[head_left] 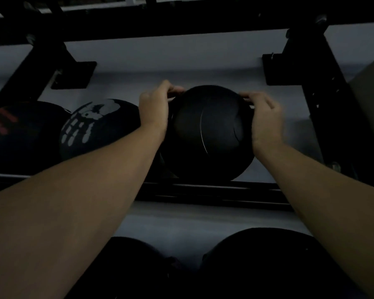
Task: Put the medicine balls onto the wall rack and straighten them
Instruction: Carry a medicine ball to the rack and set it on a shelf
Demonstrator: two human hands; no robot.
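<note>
Black medicine ball (211, 134) is sitting on the wall rack (214, 190), left hand (154, 108) and right hand (266, 119) gripping its sides; skull-printed ball (95, 126) is crowding beside it against the pale wall (171, 61).

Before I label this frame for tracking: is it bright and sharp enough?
Head view: very dim, so the plain black ball held by the left hand and right hand blends into the dark rack rail; only the white-print ball stands out; slightly soft; wide-angle lens bends the rails.
</note>
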